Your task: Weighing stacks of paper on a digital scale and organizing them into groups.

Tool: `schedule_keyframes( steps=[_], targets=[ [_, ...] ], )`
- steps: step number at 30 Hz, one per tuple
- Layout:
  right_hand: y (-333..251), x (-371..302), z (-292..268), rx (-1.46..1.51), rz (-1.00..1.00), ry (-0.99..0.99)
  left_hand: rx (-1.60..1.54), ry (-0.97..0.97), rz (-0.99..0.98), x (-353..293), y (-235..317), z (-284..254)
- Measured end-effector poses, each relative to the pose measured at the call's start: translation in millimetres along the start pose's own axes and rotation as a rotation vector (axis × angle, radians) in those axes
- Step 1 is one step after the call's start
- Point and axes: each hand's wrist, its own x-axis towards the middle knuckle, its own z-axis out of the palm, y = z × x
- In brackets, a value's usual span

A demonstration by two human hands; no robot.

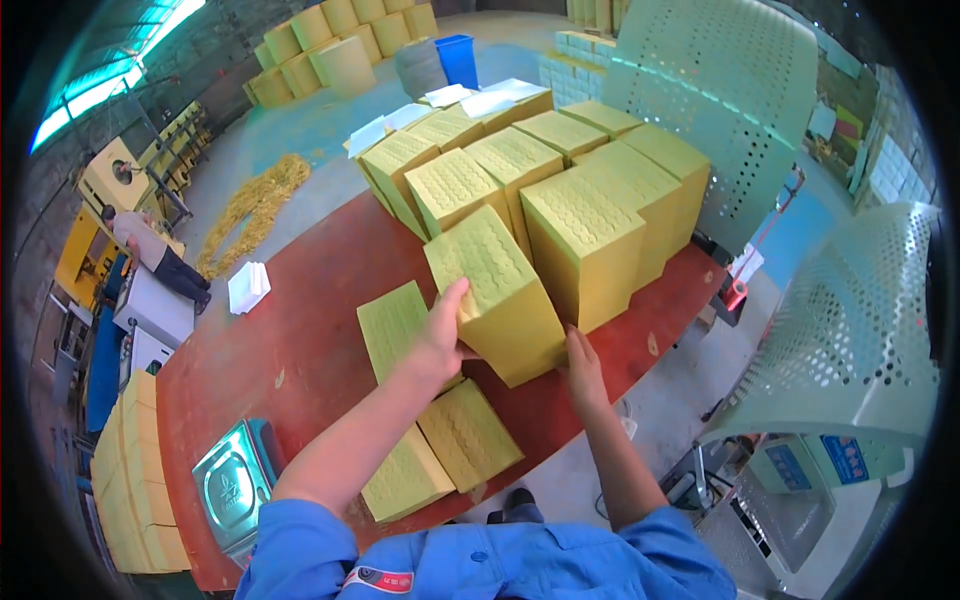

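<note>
A tall stack of yellow embossed paper (515,330) stands tilted over the red table, its wavy-patterned top toward me. My left hand (447,325) grips its left side, thumb near the top edge. At the stack's lower right corner my right hand (583,370) presses with its fingers along the edge; part of those fingers is hidden. Right behind it several similar tall stacks (585,250) stand packed together. Below my left forearm lie shorter yellow stacks, one nearest me (470,435) and another (393,325) partly covered by the arm.
The red table (300,350) carries a metal scale (237,485) at near left and white sheets (249,287) at far left. Perforated curved metal guards (715,100) rise at the right. Another person (155,250) bends at a machine on the left. Large yellow rolls (330,50) stand behind.
</note>
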Motion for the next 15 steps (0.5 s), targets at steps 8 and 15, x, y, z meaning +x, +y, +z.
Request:
schedule_keyframes(
  steps=[8,15],
  targets=[
    [-30,-67,17,-0.215,-0.139,-0.159,-0.074,0.039,0.326,24,-33,6],
    [-13,-30,49,-0.181,-0.216,-0.163,0.184,0.281,0.328,92,-36,-12]
  ],
)
